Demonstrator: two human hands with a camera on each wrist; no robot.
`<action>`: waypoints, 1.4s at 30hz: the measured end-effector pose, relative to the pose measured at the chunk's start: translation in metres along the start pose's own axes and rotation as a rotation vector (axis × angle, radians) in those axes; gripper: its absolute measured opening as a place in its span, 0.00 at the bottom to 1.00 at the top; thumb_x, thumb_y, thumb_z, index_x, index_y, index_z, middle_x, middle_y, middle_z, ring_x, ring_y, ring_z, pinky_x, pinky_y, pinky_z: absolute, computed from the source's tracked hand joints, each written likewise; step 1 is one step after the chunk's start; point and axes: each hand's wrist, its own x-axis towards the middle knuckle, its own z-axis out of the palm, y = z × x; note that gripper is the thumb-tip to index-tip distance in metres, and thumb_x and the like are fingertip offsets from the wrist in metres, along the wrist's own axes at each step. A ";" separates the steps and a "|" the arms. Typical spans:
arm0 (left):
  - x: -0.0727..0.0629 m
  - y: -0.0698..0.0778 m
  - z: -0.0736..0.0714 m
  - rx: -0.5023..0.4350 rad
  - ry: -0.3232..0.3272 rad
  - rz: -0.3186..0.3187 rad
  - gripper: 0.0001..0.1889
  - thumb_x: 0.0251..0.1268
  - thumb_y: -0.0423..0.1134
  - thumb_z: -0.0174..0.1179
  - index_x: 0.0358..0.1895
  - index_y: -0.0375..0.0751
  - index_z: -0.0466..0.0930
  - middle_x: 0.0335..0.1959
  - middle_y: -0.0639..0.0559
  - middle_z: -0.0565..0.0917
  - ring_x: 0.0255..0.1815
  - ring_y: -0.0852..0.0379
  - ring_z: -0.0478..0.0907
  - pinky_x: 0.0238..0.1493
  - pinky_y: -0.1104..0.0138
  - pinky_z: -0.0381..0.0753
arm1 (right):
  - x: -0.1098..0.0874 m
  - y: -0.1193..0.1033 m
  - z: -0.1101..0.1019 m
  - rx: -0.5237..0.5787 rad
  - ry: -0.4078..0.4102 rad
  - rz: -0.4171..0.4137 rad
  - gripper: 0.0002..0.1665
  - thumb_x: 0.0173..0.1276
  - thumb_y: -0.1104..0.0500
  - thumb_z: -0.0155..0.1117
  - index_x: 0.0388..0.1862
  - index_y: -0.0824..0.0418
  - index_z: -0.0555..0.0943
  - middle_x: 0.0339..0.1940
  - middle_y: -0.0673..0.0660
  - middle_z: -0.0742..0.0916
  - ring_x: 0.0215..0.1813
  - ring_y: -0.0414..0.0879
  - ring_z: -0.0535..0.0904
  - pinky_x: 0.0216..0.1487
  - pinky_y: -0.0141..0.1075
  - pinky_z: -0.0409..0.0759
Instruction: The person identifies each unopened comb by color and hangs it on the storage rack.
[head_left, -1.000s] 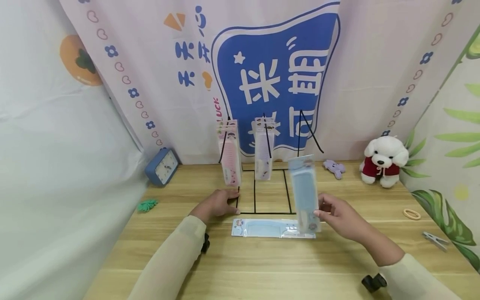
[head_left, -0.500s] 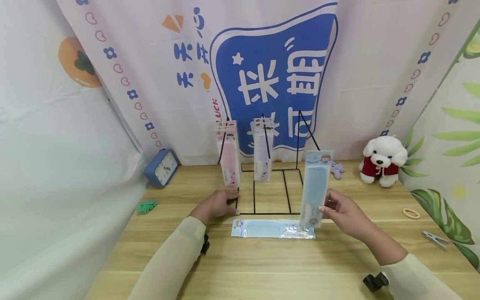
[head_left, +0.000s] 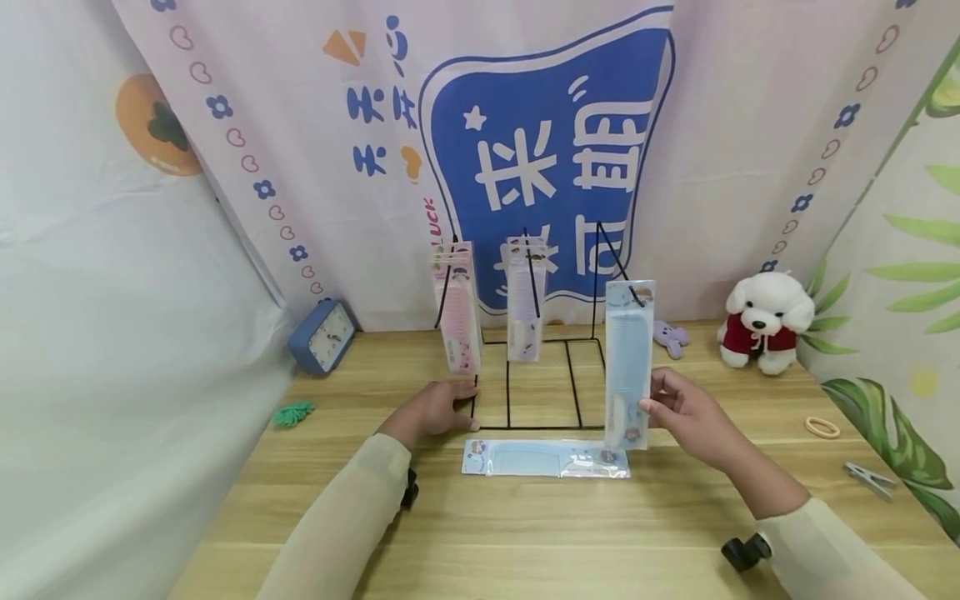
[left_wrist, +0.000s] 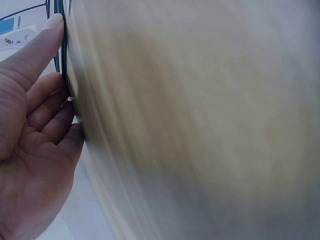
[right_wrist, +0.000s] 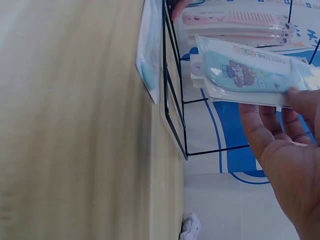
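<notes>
A packaged blue comb [head_left: 630,358] hangs upright from my right hand [head_left: 686,417], whose thumb and fingers pinch its lower right edge. The tip of the right hook [head_left: 618,262] of the black wire rack [head_left: 555,427] shows in front of the pack's top card. My left hand [head_left: 435,407] holds the left side of the rack's base, thumb and curled fingers against the wire [left_wrist: 63,47]. Packaged pink combs [head_left: 459,321] hang on the left hook, packaged purple combs [head_left: 527,308] on the middle one. Another packaged blue comb [head_left: 543,458] lies flat before the rack.
On the left stand a blue clock [head_left: 322,336] and a green tangle [head_left: 293,413]. To the right are a purple toy [head_left: 671,339], a white plush dog [head_left: 768,321], a wooden ring [head_left: 822,427] and a grey clothespin [head_left: 870,481]. A printed curtain [head_left: 750,167] hangs behind.
My right hand has moved the blue comb pack right and up, and its top card now meets the right hook's tip. My left hand stays on the rack.
</notes>
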 end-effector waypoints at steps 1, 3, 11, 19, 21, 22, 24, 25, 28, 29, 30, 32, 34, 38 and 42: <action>0.000 0.000 0.000 -0.002 -0.002 -0.003 0.41 0.69 0.52 0.76 0.83 0.49 0.71 0.87 0.52 0.66 0.90 0.45 0.57 0.89 0.46 0.59 | 0.004 0.000 0.000 0.002 0.008 0.001 0.19 0.86 0.63 0.61 0.68 0.71 0.74 0.59 0.71 0.85 0.56 0.44 0.90 0.51 0.43 0.94; -0.001 -0.001 0.001 -0.008 -0.002 -0.008 0.41 0.69 0.52 0.76 0.83 0.49 0.71 0.87 0.53 0.66 0.90 0.45 0.57 0.89 0.46 0.59 | 0.014 -0.001 0.000 -0.008 0.027 0.005 0.20 0.86 0.63 0.60 0.70 0.71 0.74 0.61 0.72 0.84 0.58 0.50 0.90 0.51 0.41 0.94; -0.005 -0.003 0.007 -0.014 -0.004 0.004 0.41 0.69 0.52 0.76 0.82 0.48 0.71 0.86 0.52 0.67 0.90 0.45 0.58 0.89 0.47 0.58 | 0.055 0.005 0.002 -0.057 0.109 0.044 0.24 0.88 0.60 0.58 0.74 0.70 0.73 0.64 0.71 0.83 0.64 0.64 0.86 0.53 0.41 0.93; -0.008 0.001 0.014 -0.056 -0.010 -0.022 0.40 0.68 0.51 0.77 0.82 0.49 0.72 0.87 0.52 0.67 0.90 0.44 0.57 0.89 0.44 0.57 | 0.088 0.023 -0.003 -0.015 0.178 0.129 0.27 0.88 0.57 0.58 0.77 0.71 0.71 0.66 0.71 0.82 0.65 0.62 0.83 0.54 0.35 0.91; -0.008 0.002 0.013 -0.057 -0.009 -0.025 0.40 0.69 0.50 0.76 0.82 0.49 0.72 0.87 0.52 0.67 0.90 0.44 0.57 0.89 0.44 0.57 | 0.094 0.024 -0.004 -0.012 0.184 0.146 0.27 0.88 0.56 0.58 0.77 0.69 0.72 0.66 0.69 0.81 0.66 0.61 0.82 0.58 0.41 0.92; -0.007 0.002 0.012 -0.056 -0.005 -0.027 0.40 0.69 0.50 0.76 0.82 0.50 0.72 0.87 0.52 0.67 0.90 0.44 0.57 0.89 0.44 0.56 | 0.097 0.024 -0.005 -0.015 0.187 0.147 0.27 0.88 0.55 0.58 0.76 0.68 0.72 0.66 0.69 0.81 0.66 0.62 0.81 0.60 0.44 0.91; -0.007 0.003 0.010 -0.046 0.004 -0.029 0.40 0.68 0.51 0.77 0.82 0.51 0.72 0.87 0.53 0.67 0.90 0.45 0.57 0.89 0.45 0.57 | 0.103 0.024 -0.005 -0.026 0.191 0.147 0.26 0.88 0.54 0.58 0.76 0.67 0.72 0.66 0.68 0.81 0.67 0.61 0.81 0.63 0.49 0.90; -0.007 0.004 0.009 -0.043 0.008 -0.030 0.40 0.68 0.51 0.77 0.82 0.51 0.72 0.87 0.53 0.67 0.90 0.45 0.57 0.89 0.45 0.57 | 0.105 0.024 -0.006 -0.033 0.193 0.145 0.26 0.88 0.54 0.58 0.76 0.66 0.73 0.66 0.67 0.81 0.67 0.62 0.81 0.64 0.50 0.90; -0.005 0.004 0.007 -0.027 0.014 -0.024 0.40 0.68 0.51 0.77 0.82 0.51 0.72 0.87 0.54 0.67 0.90 0.45 0.57 0.89 0.46 0.58 | 0.112 0.022 -0.007 -0.059 0.186 0.145 0.26 0.88 0.53 0.58 0.76 0.66 0.72 0.67 0.67 0.81 0.69 0.63 0.81 0.64 0.48 0.90; -0.005 0.004 0.006 -0.024 0.013 -0.024 0.40 0.68 0.51 0.77 0.82 0.51 0.72 0.87 0.54 0.67 0.90 0.45 0.57 0.89 0.46 0.58 | 0.114 0.022 -0.007 -0.064 0.179 0.148 0.26 0.89 0.53 0.58 0.76 0.65 0.72 0.68 0.67 0.81 0.70 0.63 0.81 0.64 0.47 0.90; -0.005 0.004 0.006 -0.024 0.012 -0.024 0.40 0.68 0.51 0.76 0.82 0.51 0.72 0.87 0.54 0.67 0.90 0.46 0.57 0.89 0.47 0.58 | 0.116 0.021 -0.007 -0.070 0.171 0.153 0.26 0.89 0.53 0.57 0.76 0.65 0.72 0.68 0.67 0.81 0.70 0.64 0.81 0.65 0.47 0.90; -0.004 0.003 0.005 -0.023 0.013 -0.023 0.40 0.69 0.51 0.76 0.82 0.51 0.72 0.87 0.54 0.67 0.90 0.46 0.57 0.89 0.47 0.58 | 0.120 0.019 -0.006 -0.079 0.155 0.157 0.27 0.89 0.52 0.57 0.77 0.65 0.72 0.69 0.68 0.81 0.71 0.64 0.80 0.67 0.52 0.88; -0.004 0.002 0.005 -0.024 0.015 -0.026 0.40 0.69 0.51 0.76 0.82 0.51 0.72 0.87 0.54 0.67 0.90 0.46 0.57 0.89 0.47 0.58 | 0.125 0.018 -0.005 -0.091 0.141 0.154 0.28 0.89 0.51 0.57 0.78 0.65 0.71 0.70 0.68 0.81 0.72 0.65 0.80 0.69 0.57 0.86; -0.004 0.001 0.003 -0.026 0.015 -0.027 0.40 0.69 0.51 0.76 0.82 0.51 0.72 0.87 0.54 0.67 0.90 0.47 0.57 0.90 0.47 0.58 | 0.133 0.017 -0.002 -0.138 0.136 0.136 0.26 0.89 0.51 0.56 0.76 0.65 0.74 0.67 0.67 0.83 0.69 0.63 0.82 0.68 0.57 0.86; -0.004 0.002 0.001 -0.016 0.014 -0.024 0.40 0.69 0.51 0.76 0.82 0.51 0.72 0.87 0.54 0.67 0.90 0.47 0.57 0.90 0.47 0.57 | 0.141 0.020 0.000 -0.181 0.149 0.119 0.23 0.89 0.52 0.56 0.71 0.66 0.78 0.61 0.66 0.85 0.61 0.58 0.82 0.59 0.49 0.85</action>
